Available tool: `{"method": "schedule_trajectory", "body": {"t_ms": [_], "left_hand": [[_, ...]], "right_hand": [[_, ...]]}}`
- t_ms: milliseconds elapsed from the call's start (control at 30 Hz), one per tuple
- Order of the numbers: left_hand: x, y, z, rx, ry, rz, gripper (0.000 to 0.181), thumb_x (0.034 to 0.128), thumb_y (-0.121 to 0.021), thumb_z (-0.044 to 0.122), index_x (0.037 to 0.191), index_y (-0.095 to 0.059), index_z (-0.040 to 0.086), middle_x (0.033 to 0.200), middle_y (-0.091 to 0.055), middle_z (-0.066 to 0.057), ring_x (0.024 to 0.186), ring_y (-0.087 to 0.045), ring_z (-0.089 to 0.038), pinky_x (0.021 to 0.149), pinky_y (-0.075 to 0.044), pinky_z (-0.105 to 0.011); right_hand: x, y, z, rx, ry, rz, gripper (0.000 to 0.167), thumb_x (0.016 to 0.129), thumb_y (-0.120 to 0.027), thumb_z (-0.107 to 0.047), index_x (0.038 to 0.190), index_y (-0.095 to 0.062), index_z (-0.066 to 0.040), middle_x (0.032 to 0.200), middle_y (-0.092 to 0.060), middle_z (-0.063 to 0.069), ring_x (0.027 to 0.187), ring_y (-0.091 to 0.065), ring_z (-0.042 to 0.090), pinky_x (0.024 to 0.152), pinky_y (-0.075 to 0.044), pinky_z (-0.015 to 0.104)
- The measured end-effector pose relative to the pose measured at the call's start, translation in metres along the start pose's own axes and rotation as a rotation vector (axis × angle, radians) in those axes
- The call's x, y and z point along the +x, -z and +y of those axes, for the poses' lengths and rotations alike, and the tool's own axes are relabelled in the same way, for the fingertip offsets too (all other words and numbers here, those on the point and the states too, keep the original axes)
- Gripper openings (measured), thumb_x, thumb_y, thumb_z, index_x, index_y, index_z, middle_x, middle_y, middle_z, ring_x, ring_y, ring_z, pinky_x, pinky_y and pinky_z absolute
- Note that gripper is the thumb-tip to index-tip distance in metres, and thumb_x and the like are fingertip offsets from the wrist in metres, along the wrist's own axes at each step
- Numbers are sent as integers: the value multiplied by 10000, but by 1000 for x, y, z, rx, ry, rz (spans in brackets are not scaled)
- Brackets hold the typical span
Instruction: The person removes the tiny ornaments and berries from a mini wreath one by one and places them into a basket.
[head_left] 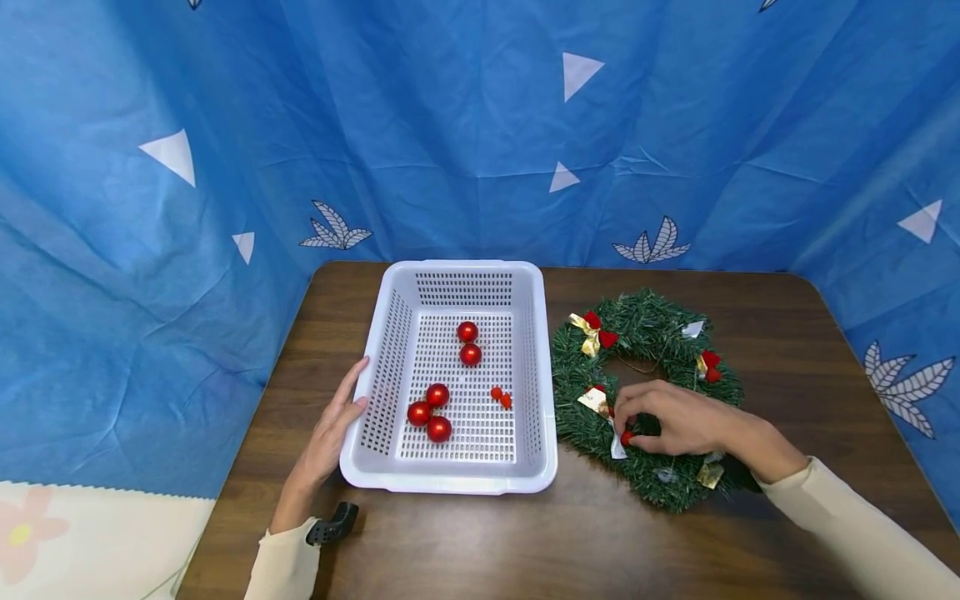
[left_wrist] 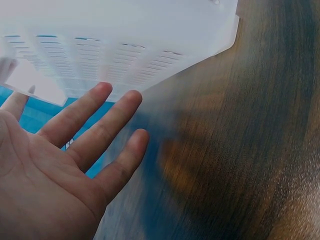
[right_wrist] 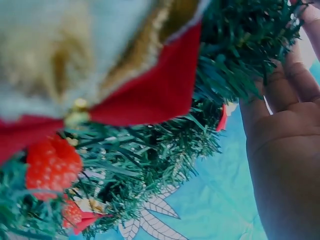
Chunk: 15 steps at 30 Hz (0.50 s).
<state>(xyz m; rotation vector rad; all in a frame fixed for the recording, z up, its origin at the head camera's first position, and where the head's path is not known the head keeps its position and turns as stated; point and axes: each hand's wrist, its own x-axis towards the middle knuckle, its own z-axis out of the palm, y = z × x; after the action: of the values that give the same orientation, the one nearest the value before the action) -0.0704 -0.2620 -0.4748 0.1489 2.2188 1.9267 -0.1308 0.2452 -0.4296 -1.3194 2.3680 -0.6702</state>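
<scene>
Relaxed and nearly straight, the fingers of my left hand [head_left: 326,442] rest against the left side of a white perforated basket [head_left: 548,375]; the left wrist view shows that hand [left_wrist: 75,155] palm up beside the basket wall [left_wrist: 125,30]. On the lower left part of a green wreath [head_left: 648,312], my right hand [head_left: 678,421] bends its thumb and fingers round a small red ornament [head_left: 627,437]. In the right wrist view the fingertips of this hand [right_wrist: 287,135] are partly hidden by the greenery [right_wrist: 240,45], with a red bow [right_wrist: 155,90] and a red berry [right_wrist: 52,167] nearby.
Several shiny red balls [head_left: 438,429] and two small red berries [head_left: 506,401] lie in the basket. Gold and red bows [head_left: 591,335] decorate the wreath. A blue curtain [head_left: 480,125] hangs behind the brown wooden table [head_left: 465,542].
</scene>
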Motion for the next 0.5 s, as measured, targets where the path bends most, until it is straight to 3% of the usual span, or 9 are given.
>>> {"method": "schedule_trajectory", "body": {"t_ms": [500], "left_hand": [[0, 1, 1, -7, 9, -7, 574, 1096, -333, 274, 1619, -100, 306, 1633, -163, -234, 1244, -472, -571, 799, -581, -521]], "right_hand": [[-1, -9, 5, 2, 9, 8, 168, 874, -765, -129, 958, -726, -269, 995, -609, -145, 897, -600, 26, 767, -556, 289]]}}
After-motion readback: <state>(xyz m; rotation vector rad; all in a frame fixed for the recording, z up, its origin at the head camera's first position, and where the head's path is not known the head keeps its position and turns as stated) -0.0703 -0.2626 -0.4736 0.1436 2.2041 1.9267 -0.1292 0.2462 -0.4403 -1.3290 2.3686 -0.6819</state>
